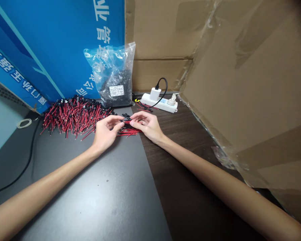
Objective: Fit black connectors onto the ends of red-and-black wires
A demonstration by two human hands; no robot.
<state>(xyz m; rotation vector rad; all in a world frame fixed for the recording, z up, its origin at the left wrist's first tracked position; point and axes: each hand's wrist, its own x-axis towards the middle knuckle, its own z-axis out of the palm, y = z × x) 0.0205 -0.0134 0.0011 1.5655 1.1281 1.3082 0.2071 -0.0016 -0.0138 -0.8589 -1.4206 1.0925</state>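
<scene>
My left hand [105, 131] and my right hand [147, 125] meet at the far middle of the table, fingers pinched together on a small bunch of red and black wires [127, 131] that lies between them. A few small black connectors [126, 116] sit just beyond my fingertips. To the left of my left hand spreads a big heap of the same red and black wires [71, 115] with black ends. A clear plastic bag of black parts [114, 80] with a white label stands behind the heap.
A white power strip [159, 103] with a white charger and black cable lies at the back right. Cardboard sheets [243, 87] wall in the back and right. A blue printed box [47, 50] stands at back left. A black cable [27, 160] and a white ring [24, 123] lie far left.
</scene>
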